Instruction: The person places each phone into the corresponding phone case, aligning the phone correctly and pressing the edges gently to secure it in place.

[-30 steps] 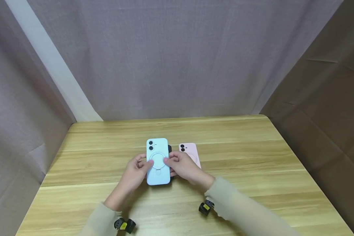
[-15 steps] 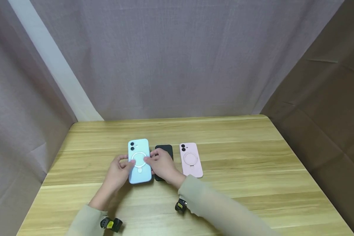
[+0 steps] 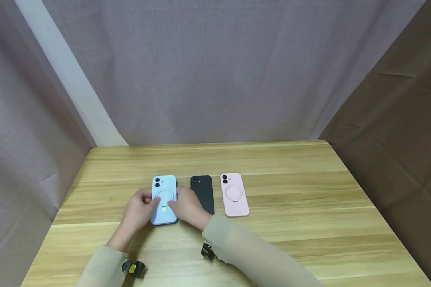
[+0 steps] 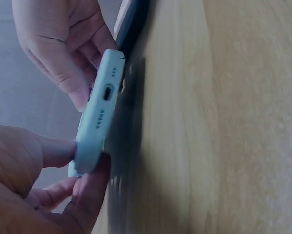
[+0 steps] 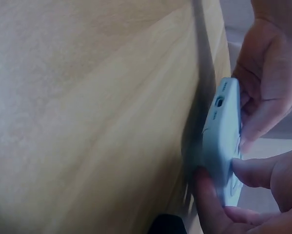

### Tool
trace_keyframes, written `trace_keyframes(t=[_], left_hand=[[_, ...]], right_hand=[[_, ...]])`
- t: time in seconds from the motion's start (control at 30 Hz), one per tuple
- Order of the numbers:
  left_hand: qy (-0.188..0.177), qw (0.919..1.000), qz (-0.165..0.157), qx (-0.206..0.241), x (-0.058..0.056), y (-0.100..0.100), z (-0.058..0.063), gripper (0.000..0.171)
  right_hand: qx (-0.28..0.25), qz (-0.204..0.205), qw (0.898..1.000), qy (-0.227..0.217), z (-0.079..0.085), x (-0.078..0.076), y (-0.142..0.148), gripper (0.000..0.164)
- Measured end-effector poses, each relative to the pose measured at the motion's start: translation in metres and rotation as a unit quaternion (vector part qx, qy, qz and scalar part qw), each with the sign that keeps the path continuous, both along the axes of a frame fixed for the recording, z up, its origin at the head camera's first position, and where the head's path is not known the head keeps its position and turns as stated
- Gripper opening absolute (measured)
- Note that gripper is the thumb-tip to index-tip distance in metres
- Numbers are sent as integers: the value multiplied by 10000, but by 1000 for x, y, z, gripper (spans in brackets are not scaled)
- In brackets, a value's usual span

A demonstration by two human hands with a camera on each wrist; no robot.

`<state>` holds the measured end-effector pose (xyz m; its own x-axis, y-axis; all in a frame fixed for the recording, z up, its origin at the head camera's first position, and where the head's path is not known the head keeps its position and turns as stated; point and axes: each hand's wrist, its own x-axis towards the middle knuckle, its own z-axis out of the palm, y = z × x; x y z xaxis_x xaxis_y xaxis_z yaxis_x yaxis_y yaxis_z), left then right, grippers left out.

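Observation:
A light blue phone case (image 3: 166, 216) with two camera lenses and a ring on its back is pinched between both hands, back side up, left of centre. My left hand (image 3: 137, 211) grips its left long edge, thumb on the back near the ring. On the opposite edge, my right hand (image 3: 188, 205) pinches it the same way. Both wrist views show the port end of the blue phone case (image 4: 94, 109), fingers curled under it, a shadow below it close over the wood. Just right of it lies a black phone (image 3: 202, 193), partly behind my right hand.
Right of the black phone, a pink phone (image 3: 234, 195) lies back up with a similar ring. Everything rests on a wooden table (image 3: 291, 231). Grey curtains (image 3: 215, 71) stand behind and to the left, a brown cloth (image 3: 391, 131) to the right.
Both hands have carried the blue phone case leftward from over the black phone and lowered it toward the table. The black and pink phones are now more exposed.

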<state>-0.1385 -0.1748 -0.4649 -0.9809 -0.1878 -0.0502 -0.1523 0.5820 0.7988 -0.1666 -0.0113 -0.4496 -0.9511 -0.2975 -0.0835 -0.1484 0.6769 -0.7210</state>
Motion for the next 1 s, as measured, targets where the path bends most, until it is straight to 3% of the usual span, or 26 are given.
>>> trace_keyframes(t=[0.27,0.47,0.7,1.0], left_hand=[[13,9927,-392,-1137,-3,9,3,22],[70,9889,-410,-1429,-6,12,4,22],[-61,9869,-454,-1545,-9,15,0,21],[252,9697,-725,-2319,-6,18,-1,26]], right_hand=[[834,81,9956,417,-1,3,-3,27],[1209,40,9899,742,-1,2,-3,28],[1429,55,9880,585,-2,2,-3,32],[1828,313,9814,498,-1,0,-6,33]])
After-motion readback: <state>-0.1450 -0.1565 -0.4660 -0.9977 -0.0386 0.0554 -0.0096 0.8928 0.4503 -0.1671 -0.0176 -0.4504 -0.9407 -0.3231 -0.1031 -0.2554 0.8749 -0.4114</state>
